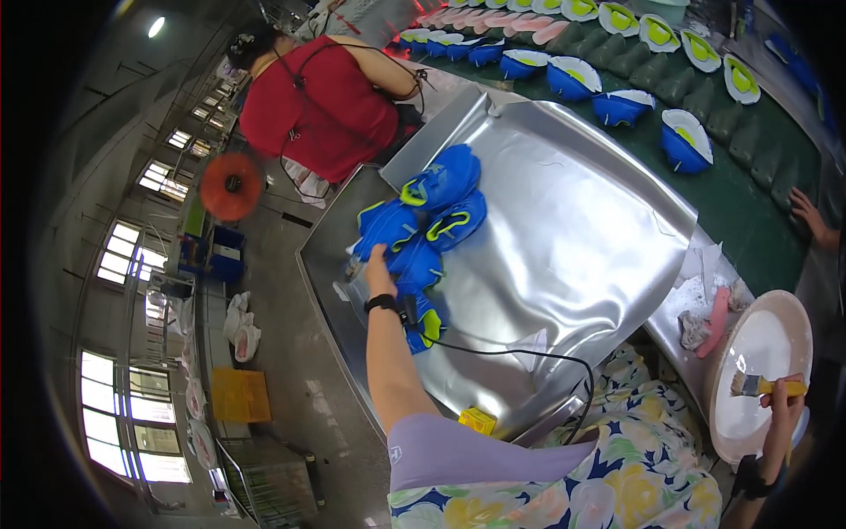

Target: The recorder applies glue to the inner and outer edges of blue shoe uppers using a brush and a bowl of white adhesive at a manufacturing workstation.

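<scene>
Blue upper left of centre against left hand, grip too hidden to tell; brush clasped in right hand over basin, lower right, presumably for catching drips.

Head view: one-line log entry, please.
left hand: touching blue upper | right hand: holding yellow-handled brush over basin | metal sheet: blue uppers clustered

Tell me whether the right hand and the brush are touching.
Touching: the head view shows the right hand gripping the brush by its yellow handle.
</scene>
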Demonstrator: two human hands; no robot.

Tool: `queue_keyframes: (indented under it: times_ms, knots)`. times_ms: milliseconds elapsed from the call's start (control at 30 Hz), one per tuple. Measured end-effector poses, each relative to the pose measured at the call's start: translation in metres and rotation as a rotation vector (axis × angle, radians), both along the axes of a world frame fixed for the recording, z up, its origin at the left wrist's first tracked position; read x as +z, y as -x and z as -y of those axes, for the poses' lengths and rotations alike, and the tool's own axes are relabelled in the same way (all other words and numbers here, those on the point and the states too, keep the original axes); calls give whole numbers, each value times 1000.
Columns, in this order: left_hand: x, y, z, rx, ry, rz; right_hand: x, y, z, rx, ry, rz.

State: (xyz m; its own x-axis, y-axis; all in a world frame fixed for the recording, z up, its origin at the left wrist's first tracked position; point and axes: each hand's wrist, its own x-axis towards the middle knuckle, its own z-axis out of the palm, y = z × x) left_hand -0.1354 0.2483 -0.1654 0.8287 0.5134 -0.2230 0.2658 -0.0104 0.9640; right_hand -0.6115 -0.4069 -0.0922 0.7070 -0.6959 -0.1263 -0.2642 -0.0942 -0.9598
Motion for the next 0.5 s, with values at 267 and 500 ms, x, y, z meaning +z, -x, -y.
queue_keyframes:
  times_ms: [267,500]
  knots:
    - [19,21,211,-227,-1262,304,5,-2,-12,27,22,30]
    - [17,72,337,-633,-1467,704,6,23,-24,-61,18,101]
